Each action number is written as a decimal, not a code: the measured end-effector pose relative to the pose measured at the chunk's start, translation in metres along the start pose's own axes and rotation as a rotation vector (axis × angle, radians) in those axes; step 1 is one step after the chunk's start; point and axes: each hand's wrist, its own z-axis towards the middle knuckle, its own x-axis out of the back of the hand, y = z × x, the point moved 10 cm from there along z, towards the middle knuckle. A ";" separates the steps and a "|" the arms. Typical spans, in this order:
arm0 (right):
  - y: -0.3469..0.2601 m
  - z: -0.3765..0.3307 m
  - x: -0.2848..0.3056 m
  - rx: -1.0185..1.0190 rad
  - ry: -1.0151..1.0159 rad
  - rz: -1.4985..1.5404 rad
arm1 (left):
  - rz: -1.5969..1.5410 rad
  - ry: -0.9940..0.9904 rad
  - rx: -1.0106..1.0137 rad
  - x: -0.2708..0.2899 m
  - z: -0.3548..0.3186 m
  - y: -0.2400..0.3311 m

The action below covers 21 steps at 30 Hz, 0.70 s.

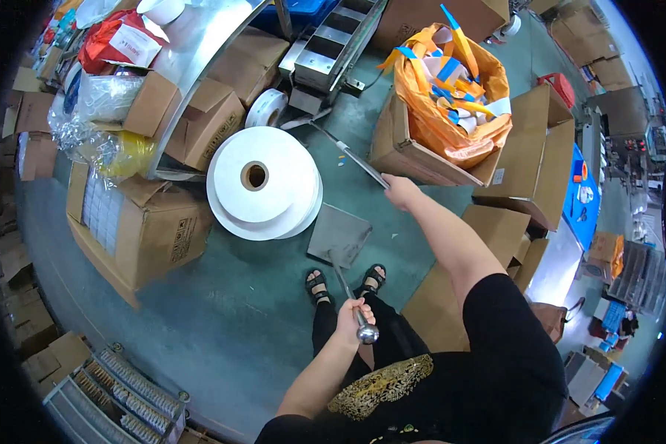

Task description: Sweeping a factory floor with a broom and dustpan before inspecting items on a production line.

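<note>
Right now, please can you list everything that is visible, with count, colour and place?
dustpan: one, grey metal, on the floor before the feet, its long handle in the left hand
broom handle: one, metal, slanting toward the conveyor, gripped by the right hand
paper rolls: a stack of large ones, white, centre floor; a smaller one behind
waste box: one, cardboard with orange liner, full of orange, blue and white scraps, upper right
cardboard boxes: many, brown, left and right
floor: green
sandals: two, black
left hand: closed on dustpan handle
right hand: closed on broom handle
</note>
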 end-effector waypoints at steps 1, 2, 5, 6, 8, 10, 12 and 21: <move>-0.005 0.014 -0.004 0.027 -0.045 -0.007 | -0.044 0.069 -0.008 0.002 0.006 0.002; -0.006 0.027 -0.004 0.015 -0.035 -0.029 | -0.053 0.062 -0.027 -0.004 0.012 0.004; -0.012 0.052 -0.002 0.079 0.008 -0.230 | 0.065 0.084 -0.109 -0.015 0.029 0.010; -0.004 0.053 -0.005 0.038 -0.028 -0.281 | 0.067 0.082 -0.097 -0.019 0.033 0.008; 0.010 0.044 -0.007 0.009 -0.072 -0.334 | 0.072 0.024 -0.120 -0.028 0.039 0.006; 0.030 0.022 0.000 -0.045 -0.065 -0.381 | 0.048 0.039 -0.131 -0.027 0.040 0.004; 0.054 -0.012 0.005 -0.132 -0.092 -0.388 | 0.040 0.131 -0.168 -0.017 0.040 0.009; 0.079 -0.115 0.043 -0.025 -0.210 -0.606 | 0.109 0.044 -0.264 -0.020 0.040 0.015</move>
